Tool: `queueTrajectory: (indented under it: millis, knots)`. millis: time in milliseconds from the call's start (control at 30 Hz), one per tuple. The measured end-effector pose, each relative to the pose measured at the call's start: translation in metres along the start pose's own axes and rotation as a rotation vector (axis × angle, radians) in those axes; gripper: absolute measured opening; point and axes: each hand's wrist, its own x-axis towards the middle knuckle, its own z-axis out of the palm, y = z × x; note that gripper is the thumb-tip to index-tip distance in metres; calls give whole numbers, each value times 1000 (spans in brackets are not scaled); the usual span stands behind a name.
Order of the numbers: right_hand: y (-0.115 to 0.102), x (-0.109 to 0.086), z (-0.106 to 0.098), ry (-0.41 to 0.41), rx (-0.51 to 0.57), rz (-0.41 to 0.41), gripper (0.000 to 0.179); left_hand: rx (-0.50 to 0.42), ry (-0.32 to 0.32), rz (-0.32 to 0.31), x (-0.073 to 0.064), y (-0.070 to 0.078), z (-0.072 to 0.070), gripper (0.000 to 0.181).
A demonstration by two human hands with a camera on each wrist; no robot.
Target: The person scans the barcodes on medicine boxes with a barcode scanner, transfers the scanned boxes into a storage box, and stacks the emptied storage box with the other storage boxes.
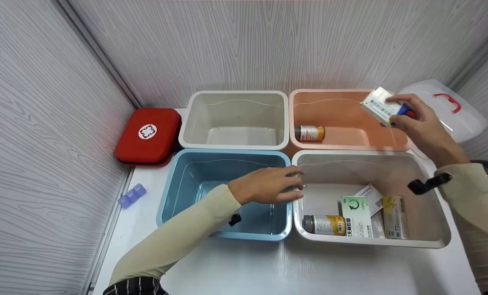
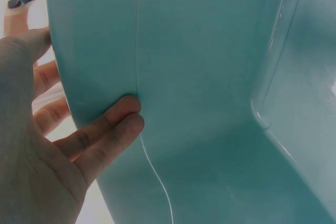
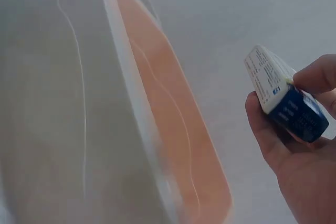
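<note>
My right hand (image 1: pixel 422 123) pinches a small white and blue medicine box (image 1: pixel 381 105) between thumb and fingers, above the right part of the orange bin (image 1: pixel 342 112). In the right wrist view, the medicine box (image 3: pixel 275 93) shows fine print and a dark blue end. My left hand (image 1: pixel 268 184) lies over the right rim of the blue bin (image 1: pixel 174 184), its fingers loosely extended toward the neighbouring beige bin (image 1: pixel 322 164). The left wrist view has two fingertips against the blue wall's inner face. In the orange bin lies a bottle (image 1: pixel 311 133) on its side.
The beige bin holds a bottle (image 1: pixel 326 225), a green and white box (image 1: pixel 356 213), a yellowish box (image 1: pixel 395 217) and a white box (image 1: pixel 371 196). A grey-white bin (image 1: pixel 238 95), red case (image 1: pixel 147 135), purple pill organizer (image 1: pixel 132 196) and clear lidded container (image 1: pixel 436 92) stand around.
</note>
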Motion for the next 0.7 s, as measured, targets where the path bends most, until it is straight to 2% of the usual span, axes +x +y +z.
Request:
queueTrajectory:
  millis: [167, 233, 433, 700]
  knots:
    - [-12, 32, 43, -105, 123, 33, 51, -19, -2, -10, 1, 0, 1, 49]
    - [-15, 45, 59, -119, 165, 48, 53, -23, 0, -10, 1, 0, 1, 49]
    - [-7, 72, 100, -149, 57, 81, 53, -23, -6, -10, 1, 0, 1, 50]
    - [24, 98, 161, -290, -25, 88, 51, -28, 2, -7, -4, -2, -1, 49]
